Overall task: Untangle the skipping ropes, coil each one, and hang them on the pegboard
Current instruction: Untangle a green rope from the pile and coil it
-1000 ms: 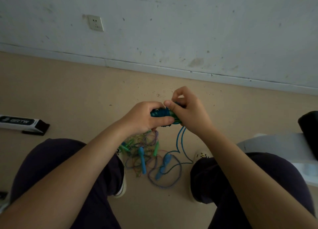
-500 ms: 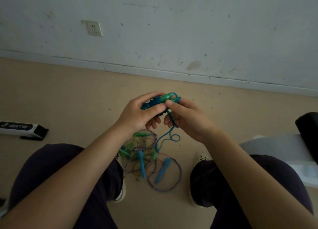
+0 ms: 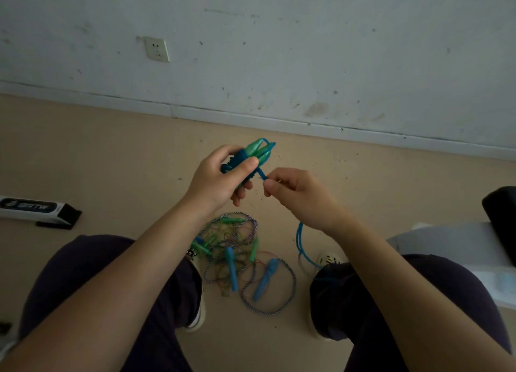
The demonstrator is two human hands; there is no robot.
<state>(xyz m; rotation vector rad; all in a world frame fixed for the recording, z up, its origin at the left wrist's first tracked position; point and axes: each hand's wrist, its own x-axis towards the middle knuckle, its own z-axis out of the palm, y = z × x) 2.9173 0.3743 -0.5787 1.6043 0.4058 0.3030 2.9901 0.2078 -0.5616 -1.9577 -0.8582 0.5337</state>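
My left hand gripping the coiled blue rope's green handles, my right hand pinching its free strand, tangled ropes on bare floor between my knees, wall ahead

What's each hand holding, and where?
Left hand grips the wound blue rope bundle around its green handles. Right hand pinches the blue cord just off the bundle.

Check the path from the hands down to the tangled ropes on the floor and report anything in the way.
Nothing visible blocks it. The tangled ropes lie on the bare floor between the knees, directly below. But the left hand grips the blue rope's green handles, and the right hand pinches its cord.
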